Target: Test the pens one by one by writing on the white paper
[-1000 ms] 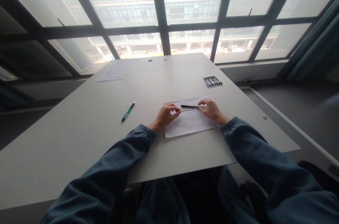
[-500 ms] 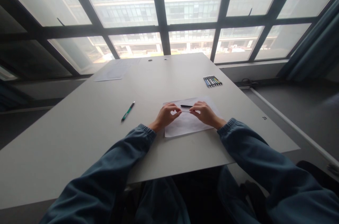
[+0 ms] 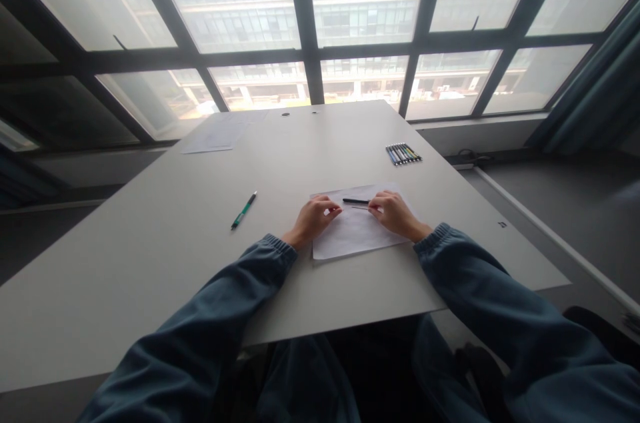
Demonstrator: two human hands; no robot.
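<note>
Both hands are over white sheets of paper [image 3: 357,240] near the table's front edge. My right hand [image 3: 396,215] pinches one end of a thin dark pen refill [image 3: 359,208], which points left across the gap between the hands. My left hand [image 3: 315,218] has its thumb and forefinger pressed together just left of the refill's free end; anything between them is too small to make out. A black pen barrel [image 3: 354,201] lies on the paper just beyond the refill, its right end near my right fingers.
A green and black pen [image 3: 244,211] lies left of the paper. Several pens lie in a row [image 3: 404,154] at the right. More paper [image 3: 213,133] rests at the far left of the white table [image 3: 165,263]. Tall windows stand behind it.
My hands have drawn apart, the right one moving to the right with the refill. The refill's left end has come away from my left fingertips.
</note>
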